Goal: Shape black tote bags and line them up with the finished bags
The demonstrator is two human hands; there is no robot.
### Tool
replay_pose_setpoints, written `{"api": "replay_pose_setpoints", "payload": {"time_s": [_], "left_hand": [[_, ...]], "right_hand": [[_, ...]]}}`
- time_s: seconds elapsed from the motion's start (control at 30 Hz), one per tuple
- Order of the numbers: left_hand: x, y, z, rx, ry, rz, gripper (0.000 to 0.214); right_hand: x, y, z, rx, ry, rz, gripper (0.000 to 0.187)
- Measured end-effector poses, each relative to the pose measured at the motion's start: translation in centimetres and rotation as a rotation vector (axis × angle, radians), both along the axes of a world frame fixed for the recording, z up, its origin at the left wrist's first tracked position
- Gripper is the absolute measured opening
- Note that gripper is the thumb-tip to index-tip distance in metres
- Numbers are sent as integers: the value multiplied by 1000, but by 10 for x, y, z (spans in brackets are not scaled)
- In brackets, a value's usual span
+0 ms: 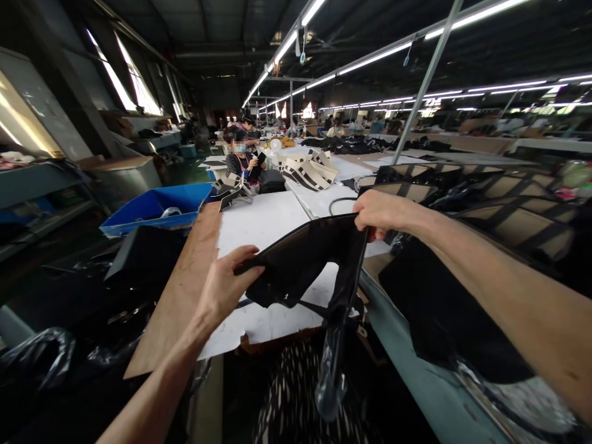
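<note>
A black, limp bag-like piece (300, 253) hangs between my hands above the white-covered table. My left hand (231, 277) pinches its left end between thumb and fingers. My right hand (377, 216) is closed on the upper right corner, with the fingers curled over the edge. A strap wrapped in clear plastic (329, 370) dangles from its lower right over my patterned clothing. White table paper (259, 222) shows below and through the gap in the piece. Its underside is hidden.
Left of the table's brown board (171, 308) stands a blue bin (157, 203); dark bags (143, 256) lie near it. Black-and-beige pieces (518, 222) are stacked at right, beside a black panel (448, 302). A co-worker (238, 157) sits ahead near striped cream pieces (309, 169).
</note>
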State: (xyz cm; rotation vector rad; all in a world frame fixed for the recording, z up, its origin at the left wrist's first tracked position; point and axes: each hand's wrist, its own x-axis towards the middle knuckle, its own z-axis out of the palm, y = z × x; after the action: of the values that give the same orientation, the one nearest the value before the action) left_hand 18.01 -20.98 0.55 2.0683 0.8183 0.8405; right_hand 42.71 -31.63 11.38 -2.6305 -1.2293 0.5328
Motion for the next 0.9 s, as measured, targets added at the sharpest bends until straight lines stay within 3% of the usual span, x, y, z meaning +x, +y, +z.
{"api": "replay_pose_setpoints", "payload": {"time_s": [0.1, 0.17, 0.27, 0.37, 0.47, 0.57, 0.63, 0.73, 0.9], "left_hand": [[8, 27, 7, -19, 49, -188, 34], [15, 40, 1, -60, 62, -236, 35], [22, 50, -18, -108, 12, -256, 36], [23, 52, -29, -141, -68, -286, 36], [24, 52, -31, -199, -121, -291, 38], [24, 53, -30, -225, -134, -283, 39], [24, 54, -29, -213, -117, -282, 39], [23, 53, -29, -202, -108, -295, 37], [19, 53, -27, -197, -124, -325, 35]], "right_hand": [[13, -9, -26, 31, 178, -55, 9], [19, -13, -47, 61, 272, -136, 10], [27, -17, -69, 120, 273, -140, 12], [30, -20, -73, 126, 259, -106, 14], [21, -21, -67, 150, -63, -45, 21], [-2, -19, -62, 337, -554, 136, 31], [-21, -14, -61, 448, -665, 377, 33], [-42, 0, -66, 511, -489, 636, 34], [-45, 20, -79, 478, -281, 615, 20]]}}
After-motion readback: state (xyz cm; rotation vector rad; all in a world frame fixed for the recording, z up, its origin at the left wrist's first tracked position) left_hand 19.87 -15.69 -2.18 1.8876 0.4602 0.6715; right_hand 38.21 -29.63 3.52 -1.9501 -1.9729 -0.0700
